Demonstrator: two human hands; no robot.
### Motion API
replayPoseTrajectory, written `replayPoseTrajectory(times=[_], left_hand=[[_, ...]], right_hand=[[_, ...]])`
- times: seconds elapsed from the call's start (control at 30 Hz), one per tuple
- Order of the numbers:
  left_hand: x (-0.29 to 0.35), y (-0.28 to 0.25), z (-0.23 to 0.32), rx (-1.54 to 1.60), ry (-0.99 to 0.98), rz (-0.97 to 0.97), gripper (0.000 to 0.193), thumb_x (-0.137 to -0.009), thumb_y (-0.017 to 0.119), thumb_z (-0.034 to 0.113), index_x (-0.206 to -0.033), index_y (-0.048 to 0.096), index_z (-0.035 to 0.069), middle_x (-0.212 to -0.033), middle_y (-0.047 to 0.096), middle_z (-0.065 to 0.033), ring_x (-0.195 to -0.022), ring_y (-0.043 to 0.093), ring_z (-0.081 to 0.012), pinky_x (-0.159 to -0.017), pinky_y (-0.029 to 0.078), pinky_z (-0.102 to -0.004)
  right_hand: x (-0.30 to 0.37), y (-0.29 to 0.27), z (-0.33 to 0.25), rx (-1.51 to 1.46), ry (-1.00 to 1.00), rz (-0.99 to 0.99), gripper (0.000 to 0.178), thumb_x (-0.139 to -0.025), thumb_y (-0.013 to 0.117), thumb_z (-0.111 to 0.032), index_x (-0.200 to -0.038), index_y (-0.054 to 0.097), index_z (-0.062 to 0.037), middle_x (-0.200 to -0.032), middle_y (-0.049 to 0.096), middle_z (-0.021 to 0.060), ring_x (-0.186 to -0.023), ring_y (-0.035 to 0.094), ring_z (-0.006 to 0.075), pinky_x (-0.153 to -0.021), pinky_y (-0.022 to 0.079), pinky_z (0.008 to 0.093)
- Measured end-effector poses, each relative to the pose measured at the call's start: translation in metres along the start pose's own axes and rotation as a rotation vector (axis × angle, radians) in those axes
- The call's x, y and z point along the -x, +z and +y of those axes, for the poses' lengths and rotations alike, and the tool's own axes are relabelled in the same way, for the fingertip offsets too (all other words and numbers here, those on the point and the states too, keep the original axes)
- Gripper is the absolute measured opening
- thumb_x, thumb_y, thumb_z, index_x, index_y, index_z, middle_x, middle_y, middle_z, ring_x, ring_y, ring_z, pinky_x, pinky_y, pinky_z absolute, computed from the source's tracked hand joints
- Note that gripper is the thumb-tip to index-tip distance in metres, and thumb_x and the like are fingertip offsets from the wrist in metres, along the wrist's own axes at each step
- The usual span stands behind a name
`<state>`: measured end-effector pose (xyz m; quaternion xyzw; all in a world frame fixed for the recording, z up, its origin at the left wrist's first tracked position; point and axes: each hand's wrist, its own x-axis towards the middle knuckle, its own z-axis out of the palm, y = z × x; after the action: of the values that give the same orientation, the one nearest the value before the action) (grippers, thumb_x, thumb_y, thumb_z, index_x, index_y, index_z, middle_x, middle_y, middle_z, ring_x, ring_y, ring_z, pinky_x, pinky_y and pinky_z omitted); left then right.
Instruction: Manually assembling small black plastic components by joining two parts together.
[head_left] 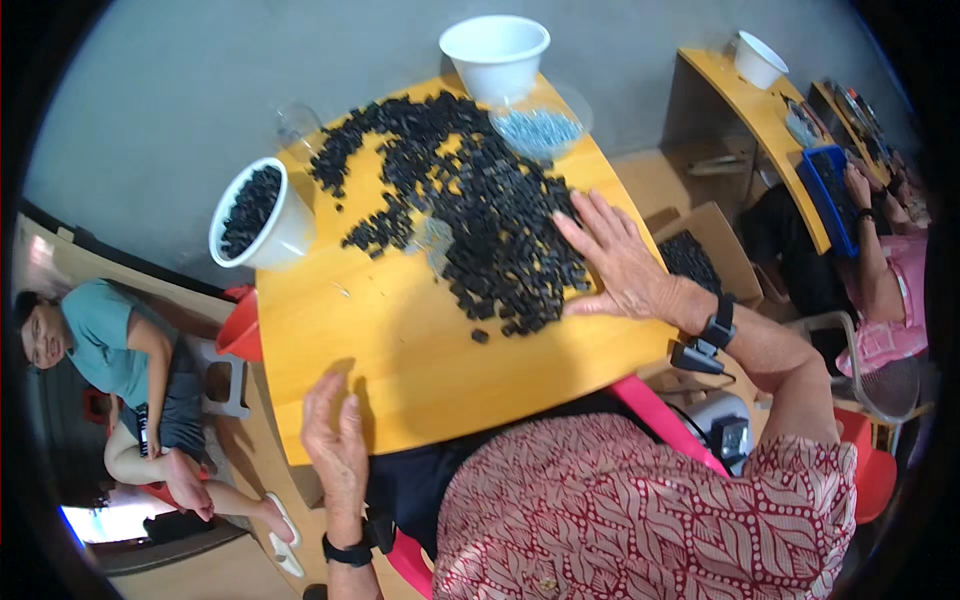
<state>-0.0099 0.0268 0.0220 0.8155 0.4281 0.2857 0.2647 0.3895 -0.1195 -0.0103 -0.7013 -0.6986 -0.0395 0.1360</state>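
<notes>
A broad heap of small black pieces, seemingly plastic parts, covers the middle and far part of the yellow table. With fingers spread and nothing gripped, my right hand lies at the heap's right edge, its fingertips touching the pieces. My left hand is over the front left edge of the table, fingers stretched up and thumb apart, holding nothing that I can see. A small cluster of thin silvery pieces lies among the black ones.
A white tub of black pieces stands at the left edge. At the back are another white tub and a clear bowl of silvery-blue pieces. A cardboard box sits right. One person sits left; another works at a right-hand table.
</notes>
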Motion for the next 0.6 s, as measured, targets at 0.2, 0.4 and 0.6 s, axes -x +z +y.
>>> replayPoseTrajectory(times=[0.2, 0.4, 0.6], left_hand=[[0.005, 0.025, -0.003, 0.002, -0.004, -0.028, 0.039, -0.095, 0.064, 0.012, -0.131, 0.058, -0.002, -0.136, 0.056, -0.0217, -0.13, 0.052, -0.0349, -0.109, 0.041, -0.0416], [0.015, 0.04, -0.022, -0.074, 0.024, -0.023, 0.05, -0.095, 0.064, 0.016, -0.141, 0.051, 0.001, -0.145, 0.048, -0.0243, -0.135, 0.047, -0.0388, -0.111, 0.038, -0.0454], [0.01, 0.043, -0.025, -0.138, 0.032, -0.03, 0.055, -0.096, 0.063, 0.021, -0.145, 0.047, 0.001, -0.147, 0.046, -0.0253, -0.136, 0.043, -0.0407, -0.112, 0.034, -0.0488]], right_hand=[[-0.014, 0.006, -0.002, -0.089, -0.024, -0.092, 0.106, -0.083, 0.061, -0.072, -0.16, 0.02, -0.013, -0.16, 0.02, 0.0302, -0.147, 0.021, 0.0504, -0.118, 0.022, 0.059], [-0.015, -0.004, -0.001, -0.113, -0.058, -0.078, 0.099, -0.088, 0.06, -0.068, -0.16, 0.022, -0.0123, -0.161, 0.02, 0.0275, -0.147, 0.024, 0.0484, -0.118, 0.023, 0.0575], [-0.026, 0.002, 0.027, -0.083, 0.091, -0.014, 0.087, -0.096, 0.049, -0.063, -0.158, 0.024, -0.008, -0.158, 0.027, 0.0279, -0.148, 0.026, 0.0433, -0.119, 0.023, 0.0542]])
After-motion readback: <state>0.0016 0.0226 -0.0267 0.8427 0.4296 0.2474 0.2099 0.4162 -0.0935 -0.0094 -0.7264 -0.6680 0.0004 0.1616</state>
